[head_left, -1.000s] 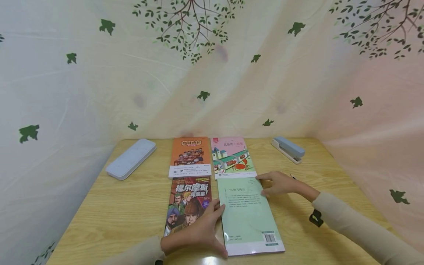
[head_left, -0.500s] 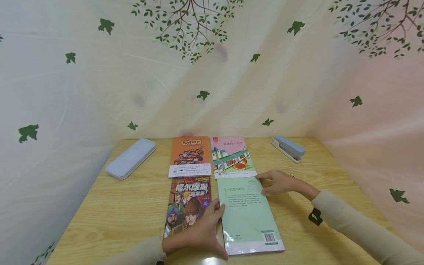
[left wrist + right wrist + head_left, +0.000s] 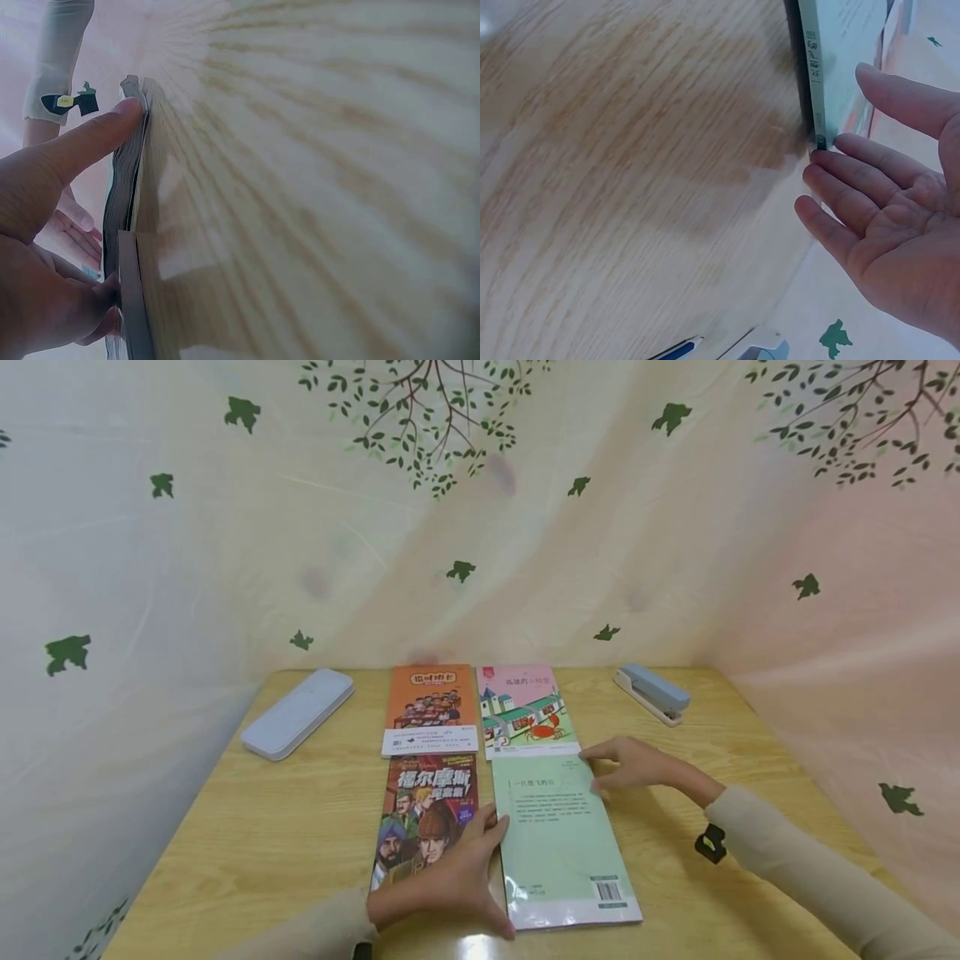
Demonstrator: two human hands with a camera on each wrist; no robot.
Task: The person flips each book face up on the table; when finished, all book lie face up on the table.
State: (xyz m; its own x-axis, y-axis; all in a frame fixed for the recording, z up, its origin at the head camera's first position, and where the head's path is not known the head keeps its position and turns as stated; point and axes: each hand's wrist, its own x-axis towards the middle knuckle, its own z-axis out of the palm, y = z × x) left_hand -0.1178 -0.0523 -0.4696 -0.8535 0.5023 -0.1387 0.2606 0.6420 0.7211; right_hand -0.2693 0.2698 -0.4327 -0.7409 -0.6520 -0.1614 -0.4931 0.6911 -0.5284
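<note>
A pale green book [image 3: 562, 852] lies back cover up at the front right of a two-by-two layout of books. My left hand [image 3: 461, 877] reaches over the dark comic-style book [image 3: 405, 835], its thumb and fingers spread and touching the green book's left edge. In the left wrist view, the thumb [image 3: 97, 139] meets the page edges. My right hand [image 3: 633, 764] is at the green book's upper right corner. In the right wrist view, its fingers [image 3: 847, 199] are extended beside the green spine [image 3: 815, 75]. Behind lie an orange book [image 3: 431, 693] and a pink book with a crab [image 3: 525, 710].
A pale blue flat case [image 3: 298, 714] lies at the back left of the wooden table [image 3: 262, 852]. A blue stapler [image 3: 652, 693] stands at the back right. The right wrist view shows a dark blue pen-like tip [image 3: 676, 349] near the stapler. A leaf-printed curtain [image 3: 375, 568] surrounds the table.
The whole scene sits slightly higher in the head view. Both hands and the books keep nearly the same places relative to each other.
</note>
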